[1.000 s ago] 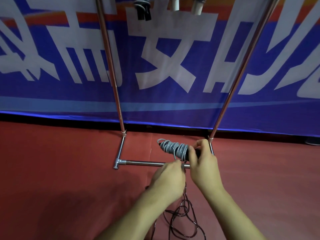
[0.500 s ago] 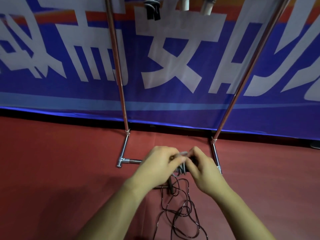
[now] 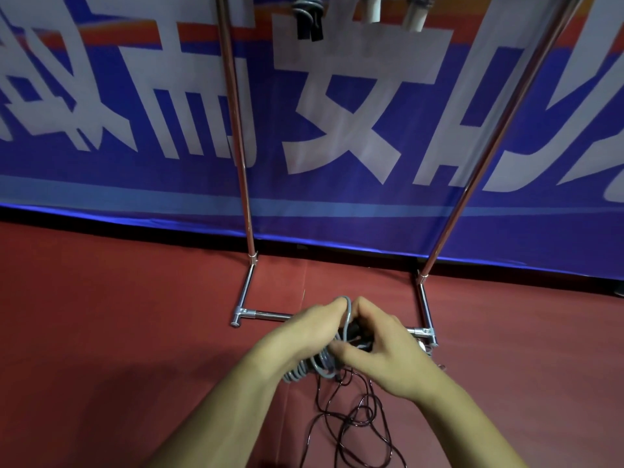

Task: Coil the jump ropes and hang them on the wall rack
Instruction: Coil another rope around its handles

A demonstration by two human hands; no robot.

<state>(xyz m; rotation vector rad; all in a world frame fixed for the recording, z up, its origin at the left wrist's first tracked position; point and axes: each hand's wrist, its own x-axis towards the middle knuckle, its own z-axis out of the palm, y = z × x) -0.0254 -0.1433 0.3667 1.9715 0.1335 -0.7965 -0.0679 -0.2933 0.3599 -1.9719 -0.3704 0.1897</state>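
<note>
Grey coil (image 3: pixel 314 364) lower, rack bar (image 3: pixel 270 315) behind

The grey jump rope (image 3: pixel 317 366) was bunched into a tight coil of several loops, held above the red floor (image 3: pixel 101 332) between the left hand (image 3: pixel 304 332) and the right hand (image 3: pixel 381 346). 1 loop rose over the left fingertips, and its dark handles (image 3: pixel 354 331) sat in the right hand's grip. A thin black jump rope (image 3: pixel 354 423) lay uncoiled on the floor beneath the hands, in loose overlapping loops trailing toward the floor's near edge. The chrome rack (image 3: pixel 236 130) stood by the floor's far edge, with 2 uprights rising from a base of bars. From its top hung a coiled rope with black handles (image 3: pixel 309 21) and 2 white handles (image 3: pixel 413 16).
</note>
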